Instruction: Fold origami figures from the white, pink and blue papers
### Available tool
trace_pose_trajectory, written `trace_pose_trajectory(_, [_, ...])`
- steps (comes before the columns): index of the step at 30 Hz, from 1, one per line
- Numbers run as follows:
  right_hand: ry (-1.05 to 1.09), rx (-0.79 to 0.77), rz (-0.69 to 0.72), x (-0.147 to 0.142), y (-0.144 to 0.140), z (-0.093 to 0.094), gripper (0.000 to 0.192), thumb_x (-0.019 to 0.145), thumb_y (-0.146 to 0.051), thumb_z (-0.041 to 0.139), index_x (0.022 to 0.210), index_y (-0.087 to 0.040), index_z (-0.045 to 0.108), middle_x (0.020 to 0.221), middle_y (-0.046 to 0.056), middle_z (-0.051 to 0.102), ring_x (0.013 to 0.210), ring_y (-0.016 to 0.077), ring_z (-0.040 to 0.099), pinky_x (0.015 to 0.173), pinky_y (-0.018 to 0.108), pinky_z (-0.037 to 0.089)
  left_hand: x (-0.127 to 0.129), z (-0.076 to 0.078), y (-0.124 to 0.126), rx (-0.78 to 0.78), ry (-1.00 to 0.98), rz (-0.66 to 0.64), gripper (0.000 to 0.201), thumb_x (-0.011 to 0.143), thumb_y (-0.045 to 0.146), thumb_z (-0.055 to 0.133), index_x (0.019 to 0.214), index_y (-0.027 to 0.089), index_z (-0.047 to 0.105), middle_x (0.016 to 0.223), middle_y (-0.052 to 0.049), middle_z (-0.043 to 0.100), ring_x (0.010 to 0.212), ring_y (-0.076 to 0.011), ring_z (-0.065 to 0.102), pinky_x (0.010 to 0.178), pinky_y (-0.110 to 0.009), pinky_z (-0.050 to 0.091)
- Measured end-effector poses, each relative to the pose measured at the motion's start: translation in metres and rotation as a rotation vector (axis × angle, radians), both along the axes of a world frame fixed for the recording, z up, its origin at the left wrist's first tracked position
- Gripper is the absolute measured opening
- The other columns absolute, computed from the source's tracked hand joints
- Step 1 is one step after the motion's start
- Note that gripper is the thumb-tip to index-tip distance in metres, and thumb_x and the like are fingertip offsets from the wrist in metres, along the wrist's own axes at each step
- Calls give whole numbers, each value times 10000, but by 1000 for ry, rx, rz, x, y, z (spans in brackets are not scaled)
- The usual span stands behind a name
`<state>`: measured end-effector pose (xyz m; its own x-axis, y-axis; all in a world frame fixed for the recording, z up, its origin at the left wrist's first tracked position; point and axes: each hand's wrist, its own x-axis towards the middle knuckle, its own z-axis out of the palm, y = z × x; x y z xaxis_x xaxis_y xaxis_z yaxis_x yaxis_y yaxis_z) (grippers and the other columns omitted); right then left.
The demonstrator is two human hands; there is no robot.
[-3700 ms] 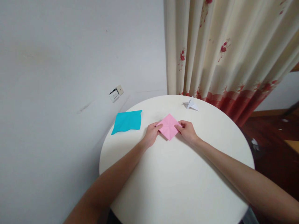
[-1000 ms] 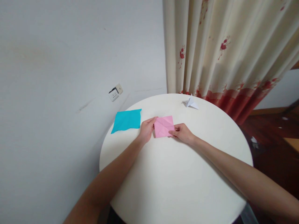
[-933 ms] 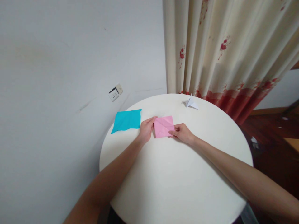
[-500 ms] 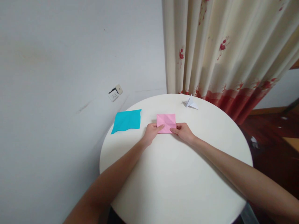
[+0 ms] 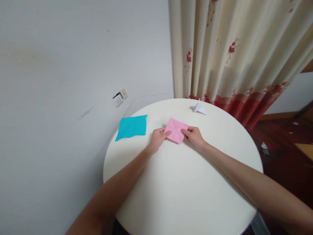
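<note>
Pinching the pink paper [image 5: 176, 128] at its left with the left hand [image 5: 156, 137] and at its right with the right hand [image 5: 195, 136], over the far-middle worktop [image 5: 186, 182], presumably for even support, apart from the teal sheet [image 5: 132, 126] at left.

Two hands [image 5: 157, 139] [image 5: 195, 136], one pink sheet [image 5: 176, 129] between the fingers [image 5: 167, 133], one blue sheet [image 5: 131, 127] left of them, one white folded paper [image 5: 199, 108] beyond, one table [image 5: 183, 186] beneath.

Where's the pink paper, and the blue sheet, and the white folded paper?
Pink paper [image 5: 175, 131], head view: its creased middle.
Blue sheet [image 5: 131, 126], head view: its middle.
White folded paper [image 5: 199, 108], head view: its middle.
</note>
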<state>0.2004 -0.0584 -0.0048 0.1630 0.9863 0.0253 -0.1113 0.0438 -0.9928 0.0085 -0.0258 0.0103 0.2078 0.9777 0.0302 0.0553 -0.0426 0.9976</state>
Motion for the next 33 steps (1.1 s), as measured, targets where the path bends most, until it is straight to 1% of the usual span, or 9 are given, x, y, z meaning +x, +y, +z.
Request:
trace_pose_trajectory(4, [-17, 1, 14, 0, -1, 2, 333, 652, -432, 742, 723, -110, 693, 595, 12, 587, 525, 96, 404, 517, 264, 285, -1, 0, 2, 16, -3, 28, 429, 675, 408, 822, 963, 98, 749, 793, -85, 743, 649, -143, 630, 581, -226, 478])
trace_pose_trajectory(8, [-30, 15, 29, 1, -1, 2, 298, 643, -388, 745, 750, -117, 679, 604, -1, 576, 528, 95, 422, 510, 253, 294, 0, 1, 2, 23, -6, 1, 441, 643, 385, 848, 954, 87, 753, 802, -92, 743, 650, -144, 623, 582, -230, 484])
trace_pose_trajectory(13, [-96, 2, 9, 2, -1, 1, 275, 625, -370, 759, 682, -131, 634, 559, -24, 522, 519, 94, 417, 499, 248, 282, 0, 0, 2, 41, -33, 11, 460, 634, 355, 856, 1002, 97, 757, 840, -93, 748, 678, -149, 623, 578, -226, 475])
trace_pose_trajectory(16, [-102, 3, 6, 2, 0, 1, 296, 633, -395, 761, 692, -134, 636, 565, -16, 535, 519, 99, 421, 499, 252, 283, 0, 1, 2, 31, -42, 3, 474, 627, 344, 858, 1016, 92, 760, 805, -86, 741, 649, -137, 599, 552, -219, 445])
trace_pose_trajectory(20, [-102, 2, 3, 3, 1, -2, 364, 683, -487, 732, 687, -136, 635, 573, -5, 542, 515, 102, 413, 501, 261, 283, 2, 4, -1, 34, -49, 1, 508, 630, 353, 848, 1050, 83, 757, 715, -52, 707, 552, -89, 494, 487, -201, 348])
trace_pose_trajectory(24, [-94, 15, -8, 4, 2, -2, 397, 706, -527, 710, 655, -144, 618, 568, -7, 531, 521, 101, 401, 505, 262, 283, 2, 6, -2, 34, -33, -6, 521, 627, 361, 842, 1057, 79, 757, 689, -39, 684, 533, -71, 438, 477, -198, 306])
trace_pose_trajectory(26, [-101, 16, -22, 4, 2, -1, 376, 684, -506, 723, 654, -144, 624, 559, -16, 521, 522, 100, 395, 507, 259, 281, 2, 6, -1, 38, -17, -14, 513, 638, 366, 830, 1059, 81, 757, 670, -33, 672, 527, -69, 424, 478, -201, 295])
trace_pose_trajectory(30, [-105, 18, -38, 3, 0, 3, 322, 639, -431, 745, 734, -132, 671, 602, -5, 570, 547, 111, 429, 523, 259, 304, 2, 4, 0, 40, 9, -26, 497, 650, 358, 815, 1056, 77, 756, 649, -25, 657, 519, -67, 416, 479, -205, 293])
trace_pose_trajectory(33, [-118, 12, -40, 3, 0, 4, 299, 629, -411, 747, 709, -136, 662, 590, -6, 567, 543, 113, 434, 524, 263, 313, 2, 3, 0, 43, 8, -31, 488, 666, 341, 804, 1072, 76, 749, 682, -33, 674, 525, -69, 433, 483, -203, 316])
